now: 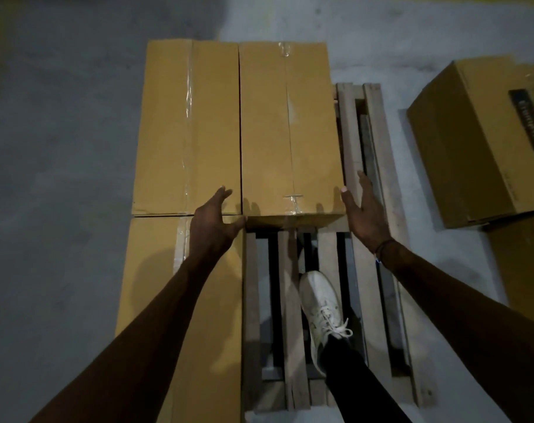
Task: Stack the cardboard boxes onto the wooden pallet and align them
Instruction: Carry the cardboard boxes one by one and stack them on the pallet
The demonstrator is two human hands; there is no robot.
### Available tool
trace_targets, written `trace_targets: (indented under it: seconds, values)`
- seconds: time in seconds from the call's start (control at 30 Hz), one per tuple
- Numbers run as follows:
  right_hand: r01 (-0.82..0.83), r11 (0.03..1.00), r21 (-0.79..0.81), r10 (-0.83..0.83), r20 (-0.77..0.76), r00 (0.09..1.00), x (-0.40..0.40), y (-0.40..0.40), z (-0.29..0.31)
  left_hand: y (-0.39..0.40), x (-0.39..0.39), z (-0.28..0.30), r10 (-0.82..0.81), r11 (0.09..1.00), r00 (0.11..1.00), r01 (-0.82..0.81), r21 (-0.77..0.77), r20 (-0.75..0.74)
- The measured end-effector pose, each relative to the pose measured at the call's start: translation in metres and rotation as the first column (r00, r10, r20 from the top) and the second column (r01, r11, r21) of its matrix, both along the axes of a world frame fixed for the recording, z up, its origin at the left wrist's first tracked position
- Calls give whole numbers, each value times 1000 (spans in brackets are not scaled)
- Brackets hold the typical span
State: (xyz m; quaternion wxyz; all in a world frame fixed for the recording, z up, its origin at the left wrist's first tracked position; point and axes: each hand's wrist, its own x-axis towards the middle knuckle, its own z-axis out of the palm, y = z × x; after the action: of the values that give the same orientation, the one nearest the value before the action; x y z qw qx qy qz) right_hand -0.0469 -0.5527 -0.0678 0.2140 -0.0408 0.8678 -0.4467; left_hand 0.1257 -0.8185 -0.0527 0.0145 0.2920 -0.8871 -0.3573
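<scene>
Three long tan cardboard boxes (290, 126) sitting on the slatted wooden pallet (372, 270), its right side bare; left hand (212, 219) and right hand (365, 212), both spread and gripping nothing, are squaring the middle one; the labelled brown carton (473, 141) right of the pallet is waiting.

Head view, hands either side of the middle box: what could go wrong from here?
1. The shoe stands on the pallet slats over open gaps, so a push could cost footing.
2. The left hand sits at the corner where the middle box meets the far left box; its thumb could get pinched in that seam.
3. The right hand is open beside the box, perhaps not touching; a one-sided shove could skew it.
</scene>
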Motion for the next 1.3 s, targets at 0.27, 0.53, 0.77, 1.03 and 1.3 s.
trace_targets:
  seconds: [0.27,0.53,0.77,1.03,1.3]
  values:
    - [314,915,-254,-317,30,948,105,23,177,35,73,186,101,987,975,-72,145,-200]
    - [350,845,-404,-350,76,934,221,92,380,82,180,379,179,970,934,-116,214,-309]
    - [386,840,-381,-387,79,919,338,205,502,151,246,499,180,953,916,-72,296,-357]
    - [642,662,-387,-649,131,749,429,350,534,260,262,550,-36,928,914,180,325,-403]
    - [751,491,-442,-794,128,595,433,504,544,416,228,556,-144,856,909,312,412,-391]
